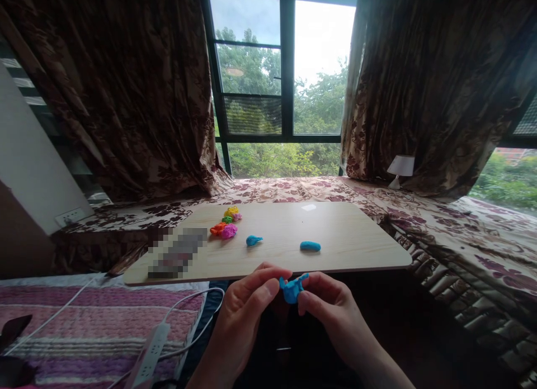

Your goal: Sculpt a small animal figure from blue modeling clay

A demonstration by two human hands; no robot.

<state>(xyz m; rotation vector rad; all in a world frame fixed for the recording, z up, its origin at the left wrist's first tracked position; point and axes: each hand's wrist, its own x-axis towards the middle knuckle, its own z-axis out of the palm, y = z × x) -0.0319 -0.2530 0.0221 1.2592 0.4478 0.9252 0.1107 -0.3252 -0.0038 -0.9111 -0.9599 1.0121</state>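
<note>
Between my two hands, just off the table's front edge, is a small blue clay figure [292,290] with thin bits sticking up on both sides. My left hand [251,299] pinches its left bit between thumb and fingers. On the other side my right hand [329,299] grips the right bit the same way. A blue clay roll [310,246] lies on the table, beyond my right hand. Left of it rests a blue clay lump with a pointed end [253,241]. Farther left sit orange clay [218,228], magenta clay [229,231], green clay [227,219] and yellow clay [231,211].
The pale wooden table [352,227] has rounded corners. A blurred-out dark object [178,254] lies at its left end. A power strip [149,352] with white cables rests on the striped quilt [84,333] at lower left. A small white lamp [400,168] stands by the curtain.
</note>
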